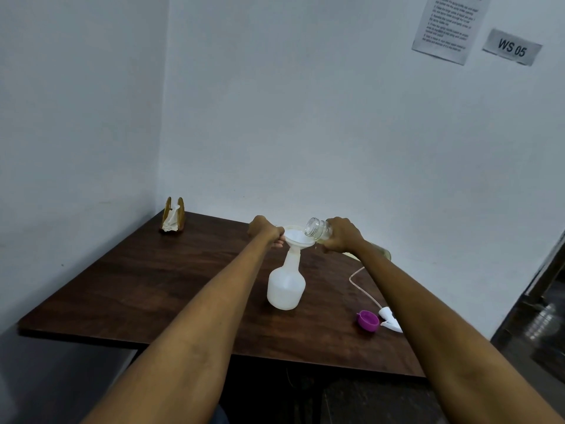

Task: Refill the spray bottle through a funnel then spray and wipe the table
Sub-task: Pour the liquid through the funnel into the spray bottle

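A dark wooden table (153,286) fills a corner between two plain pale walls, with a printed sheet (446,24) and a label (512,47) reading "WS 05" stuck high on the right-hand wall. Back in the corner stands a wooden napkin holder (173,214) with a white napkin (171,220) tucked in it. In the middle of the table sits the white spray bottle (286,286), upright, its neck pointing straight up with a white funnel (298,237) seated in the opening. The left hand (266,229) is at the funnel's left rim, fingers curled around the edge and gripping it. The right hand (342,235) is just to the right, wrapped around a clear bottle (319,231) that lies nearly horizontal, its long axis running right to left and its open mouth aimed over the funnel bowl; yellowish liquid shows low in it. The two hands are close together, either side of the funnel, with the spray bottle just below them. Near the right forearm lie a purple cap (368,321) and the white spray head (389,322), its thin tube (359,286) trailing back across the tabletop.
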A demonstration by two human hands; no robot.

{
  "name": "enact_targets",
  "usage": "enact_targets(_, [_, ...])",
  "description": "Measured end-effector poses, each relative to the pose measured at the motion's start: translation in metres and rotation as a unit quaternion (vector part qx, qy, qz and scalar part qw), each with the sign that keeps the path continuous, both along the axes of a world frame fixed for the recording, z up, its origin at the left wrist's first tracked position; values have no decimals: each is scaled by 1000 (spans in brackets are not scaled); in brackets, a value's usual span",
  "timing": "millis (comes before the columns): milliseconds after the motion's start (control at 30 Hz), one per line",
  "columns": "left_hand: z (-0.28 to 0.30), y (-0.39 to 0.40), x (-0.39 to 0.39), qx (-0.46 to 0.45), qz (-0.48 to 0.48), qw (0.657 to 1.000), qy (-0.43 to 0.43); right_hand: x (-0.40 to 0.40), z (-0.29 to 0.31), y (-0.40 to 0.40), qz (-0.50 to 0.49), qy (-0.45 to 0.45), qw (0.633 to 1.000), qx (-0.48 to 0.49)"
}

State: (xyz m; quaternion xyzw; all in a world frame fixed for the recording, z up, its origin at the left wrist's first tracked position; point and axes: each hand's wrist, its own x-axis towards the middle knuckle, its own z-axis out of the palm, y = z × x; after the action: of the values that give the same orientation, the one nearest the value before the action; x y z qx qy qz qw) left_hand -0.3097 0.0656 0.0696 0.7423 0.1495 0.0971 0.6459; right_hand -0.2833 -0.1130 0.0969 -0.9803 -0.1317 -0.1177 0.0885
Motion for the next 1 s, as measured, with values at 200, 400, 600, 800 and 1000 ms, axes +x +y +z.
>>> enact_targets(200, [-1,1,1,11,5,1000,2,-1,1,0,-1,0,1000,-9])
enact_targets(400, [1,0,1,13,8,1000,8,1,2,0,-1,-3,1000,-5])
enact_targets(600, [0,0,3,13,8,1000,9,1,2,0,1,3,1000,-6])
enact_targets(800, [-1,-1,2,9,7,1000,0,4,6,0,18,11,1000,16])
enact_targets(1000, [-2,-1,2,9,3,1000,-9,-3,5,-3,5,28,991,131])
